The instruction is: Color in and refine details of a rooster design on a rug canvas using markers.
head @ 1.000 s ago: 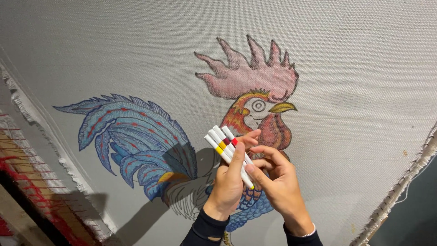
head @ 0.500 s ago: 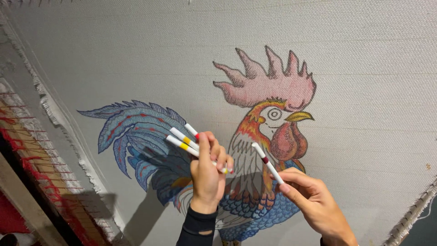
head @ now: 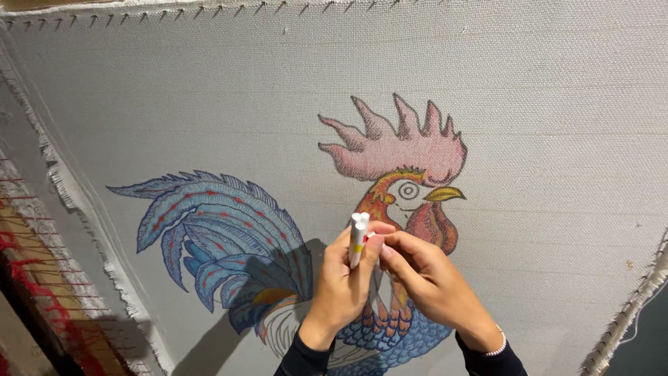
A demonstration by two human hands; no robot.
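Observation:
A grey woven canvas [head: 209, 97] is stretched in front of me, with a coloured rooster drawing [head: 390, 181] on it: pink comb, yellow beak, blue tail feathers. My left hand [head: 341, 285] grips a small bundle of white markers [head: 358, 237] that point upward in front of the rooster's neck. My right hand [head: 424, 278] is pressed against the left one, its fingertips on the markers near their lower part. Both hands cover the rooster's chest and part of its body.
The canvas is pinned along its top edge by a row of small nails [head: 174, 15]. Frayed cloth edges [head: 90, 244] run down the left and the right edge [head: 626, 313]. A wooden frame with red threads [head: 28, 278] stands at the lower left.
My right hand, which held one marker apart from the others, has come back to the left hand. The markers are now bunched together and upright. The view has moved closer and upward.

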